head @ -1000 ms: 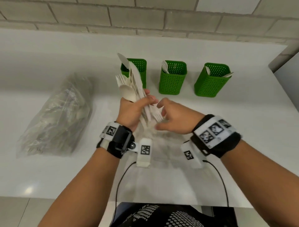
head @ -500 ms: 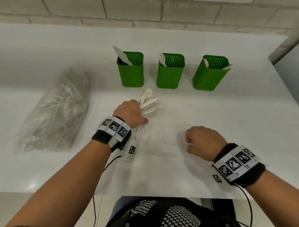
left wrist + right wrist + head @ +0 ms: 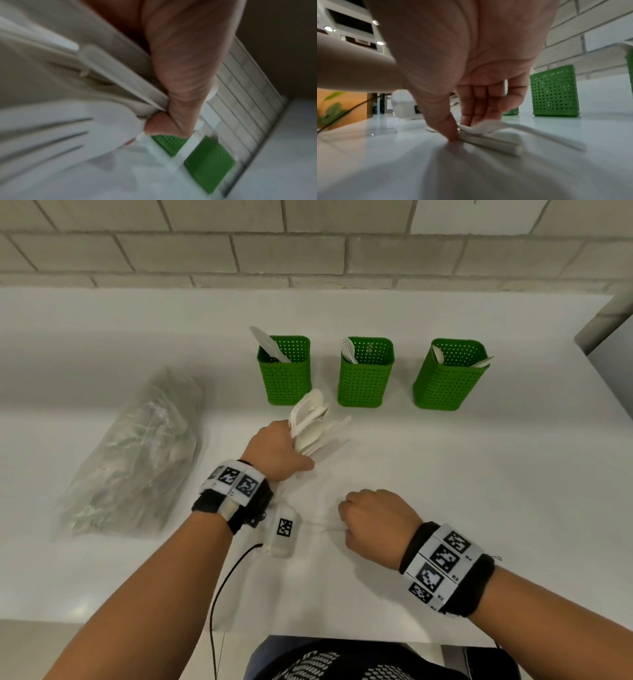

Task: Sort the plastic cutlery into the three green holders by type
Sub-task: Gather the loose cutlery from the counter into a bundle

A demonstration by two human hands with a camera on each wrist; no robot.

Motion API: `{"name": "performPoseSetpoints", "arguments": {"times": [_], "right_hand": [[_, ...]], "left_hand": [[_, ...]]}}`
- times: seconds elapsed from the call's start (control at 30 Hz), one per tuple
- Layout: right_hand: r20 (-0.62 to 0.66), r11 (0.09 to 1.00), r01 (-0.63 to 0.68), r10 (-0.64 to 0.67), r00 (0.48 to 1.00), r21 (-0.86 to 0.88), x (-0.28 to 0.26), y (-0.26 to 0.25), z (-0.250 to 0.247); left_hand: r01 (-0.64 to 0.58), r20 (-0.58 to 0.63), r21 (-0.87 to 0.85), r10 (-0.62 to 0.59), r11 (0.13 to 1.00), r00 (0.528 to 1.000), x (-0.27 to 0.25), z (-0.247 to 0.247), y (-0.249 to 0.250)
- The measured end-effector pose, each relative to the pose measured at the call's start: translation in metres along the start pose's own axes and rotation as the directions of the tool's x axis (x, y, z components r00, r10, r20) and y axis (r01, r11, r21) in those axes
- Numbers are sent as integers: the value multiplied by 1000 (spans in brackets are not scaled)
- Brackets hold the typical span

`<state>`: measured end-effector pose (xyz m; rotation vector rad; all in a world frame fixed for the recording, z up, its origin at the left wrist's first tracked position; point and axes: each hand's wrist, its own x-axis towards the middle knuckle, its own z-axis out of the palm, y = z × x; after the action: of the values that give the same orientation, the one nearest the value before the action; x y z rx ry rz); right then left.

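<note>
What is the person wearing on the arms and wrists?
Both forearms are bare, with no sleeves. Each wrist carries a black band wrapped in a white strip printed with square black-and-white markers. Under the left wrist hangs a small white camera pod bearing one such marker, and a thin black cable runs from it toward the body. The left hand and right hand wear no gloves.

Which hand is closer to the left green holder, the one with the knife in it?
Left. The left hand, gripping a bunch of cutlery, is just in front of the left green holder. The right hand is farther back, pinching pieces on the counter.
</note>
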<state>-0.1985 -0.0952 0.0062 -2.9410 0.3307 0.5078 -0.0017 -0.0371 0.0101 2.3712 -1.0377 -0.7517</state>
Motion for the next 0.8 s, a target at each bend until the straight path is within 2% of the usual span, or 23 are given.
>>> {"name": "performPoseSetpoints", "arguments": {"times": [0.03,0.07,0.1,0.17,0.2,0.27,0.37,0.43,0.5,0.6,0.8], "right_hand": [[18,999,-47,46,999,16,-1,4,-3],[28,994,-102,101,995,41,-1,9,-6],[32,984,-157,155,987,84,-1,17,-8],[37,930,-256,256,966,265,1,36,-12],[28,871,-288,302,953,398,3,44,-15],[-23,714,-279,381,924,642,6,53,-24],[-81,408,-134,468,880,903,13,50,-44],[-105,241,-20,496,862,970,20,44,-57],[-134,202,39,478,868,979,29,36,-63],[-172,262,63,420,891,963,38,25,-62],[-156,207,85,356,921,975,36,37,-54]], "left_hand": [[-16,-10,-183,15,983,1000,-3,-6,-3],[-32,-30,-371,22,928,999,-7,-12,-5],[-52,-60,-545,23,837,998,-11,-16,-7],[-77,-84,-796,18,600,996,-16,-19,-8],[-74,-74,-866,20,495,997,-17,-18,-8],[-57,-59,-929,7,367,998,-15,-14,-7],[-43,-40,-977,17,208,999,-12,-1,-2],[-20,-16,-993,36,117,999,-11,11,5],[15,20,-998,87,62,996,-11,24,13],[64,63,-998,150,0,987,-13,35,23],[42,46,-999,146,27,988,-7,34,23]]}}
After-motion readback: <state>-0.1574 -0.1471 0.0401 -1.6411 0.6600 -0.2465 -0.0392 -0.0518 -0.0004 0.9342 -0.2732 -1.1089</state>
